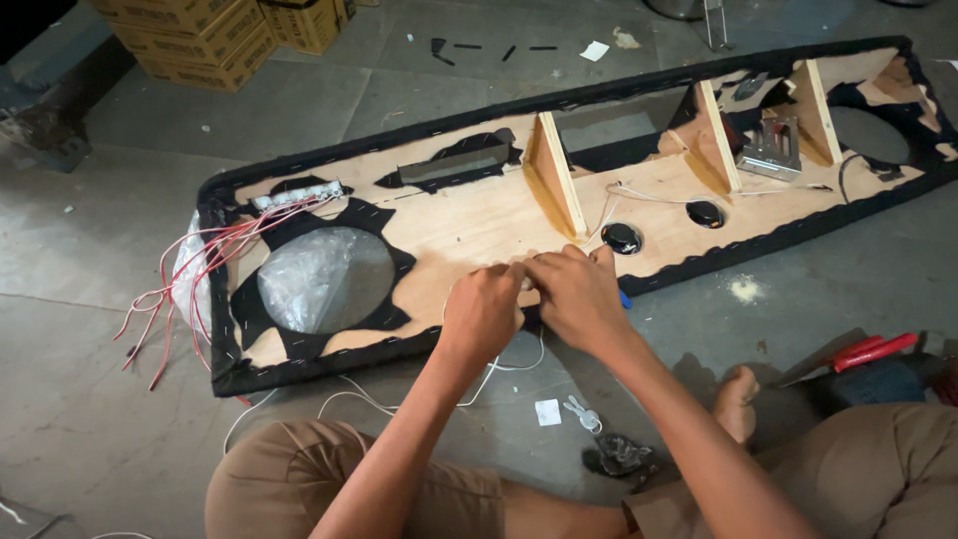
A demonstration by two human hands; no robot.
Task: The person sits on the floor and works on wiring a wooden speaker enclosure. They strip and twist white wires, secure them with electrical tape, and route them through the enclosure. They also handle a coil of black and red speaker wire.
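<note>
Head view: both hands were pinched together on a thin white wire (519,361) at the near edge of the wooden speaker panel (469,225); left hand (482,311) and right hand (579,296) were clenched on it, fingertips touching. Honestly, the wire could be snapped if tugged too hard, or snagged on the black fabric edging (329,361)

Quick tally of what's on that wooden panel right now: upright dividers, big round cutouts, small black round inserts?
Upright wooden dividers: 3
Large round cutouts: 2
Small black round inserts: 2
Total: 7
</note>
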